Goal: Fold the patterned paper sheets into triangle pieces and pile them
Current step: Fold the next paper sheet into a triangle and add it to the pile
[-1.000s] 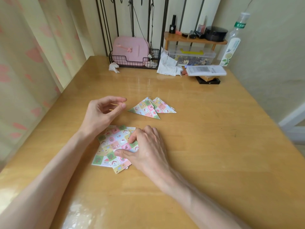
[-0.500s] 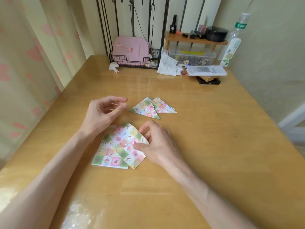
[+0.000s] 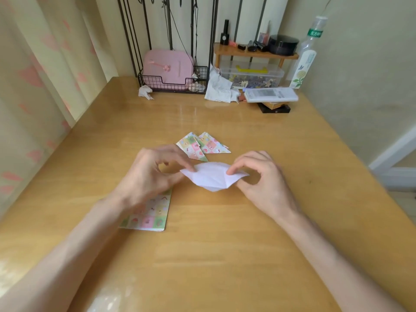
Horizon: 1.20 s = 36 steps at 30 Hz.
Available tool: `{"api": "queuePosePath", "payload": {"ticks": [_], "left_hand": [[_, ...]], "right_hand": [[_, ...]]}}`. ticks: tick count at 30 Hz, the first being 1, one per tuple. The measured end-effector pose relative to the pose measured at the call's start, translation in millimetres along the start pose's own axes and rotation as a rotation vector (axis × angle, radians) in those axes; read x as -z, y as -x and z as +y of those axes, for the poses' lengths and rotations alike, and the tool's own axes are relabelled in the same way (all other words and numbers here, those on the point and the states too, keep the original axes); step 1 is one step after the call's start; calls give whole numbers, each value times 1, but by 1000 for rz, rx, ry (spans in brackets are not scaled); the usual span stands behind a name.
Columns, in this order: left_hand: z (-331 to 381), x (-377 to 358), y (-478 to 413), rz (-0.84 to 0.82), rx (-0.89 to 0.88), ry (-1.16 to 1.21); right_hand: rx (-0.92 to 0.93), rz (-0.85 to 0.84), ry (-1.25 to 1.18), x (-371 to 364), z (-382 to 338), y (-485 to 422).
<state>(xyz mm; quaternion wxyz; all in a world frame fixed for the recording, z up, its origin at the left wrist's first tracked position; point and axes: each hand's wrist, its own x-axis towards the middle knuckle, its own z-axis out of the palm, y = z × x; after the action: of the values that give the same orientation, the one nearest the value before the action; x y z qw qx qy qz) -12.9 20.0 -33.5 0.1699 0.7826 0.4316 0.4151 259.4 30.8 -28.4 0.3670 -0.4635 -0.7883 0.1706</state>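
In the head view, your left hand (image 3: 153,176) and your right hand (image 3: 264,179) hold one paper sheet (image 3: 212,177) between them, white side up. The left hand pinches the corner on its own side with thumb and fingers. The right hand pinches near the opposite corner.

So the sheet lies between both hands, and its long diagonal runs from one hand to the other. One free corner points toward you and one points away. I judge that the fold goes along this line, so you need to bring the near corner onto the far one.

I cannot tell whether the sheet rests on the table (image 3: 225,255) or hangs a little above it, because the picture is blurred there.

The folded triangles (image 3: 202,146) lie just beyond your left fingertips, nearer to the left hand than to the right. The stack of unfolded sheets (image 3: 148,218) lies partly under your left wrist.
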Motion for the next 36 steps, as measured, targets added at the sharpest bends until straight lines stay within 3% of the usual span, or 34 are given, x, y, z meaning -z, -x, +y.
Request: {"api": "queuePosePath", "payload": {"ticks": [4, 16, 23, 32, 36], "left_hand": [[12, -11, 4, -120, -201, -389], [19, -28, 6, -181, -217, -461], [17, -30, 8, -164, -201, -416], [20, -36, 9, -240, -258, -326], [23, -39, 9, -163, -357, -431]], "right_hand": [[2, -113, 18, 4, 13, 13], [119, -358, -66, 18, 20, 16], [150, -226, 4, 20, 29, 13], [53, -158, -137, 15, 32, 12], [117, -212, -43, 16, 29, 12]]}}
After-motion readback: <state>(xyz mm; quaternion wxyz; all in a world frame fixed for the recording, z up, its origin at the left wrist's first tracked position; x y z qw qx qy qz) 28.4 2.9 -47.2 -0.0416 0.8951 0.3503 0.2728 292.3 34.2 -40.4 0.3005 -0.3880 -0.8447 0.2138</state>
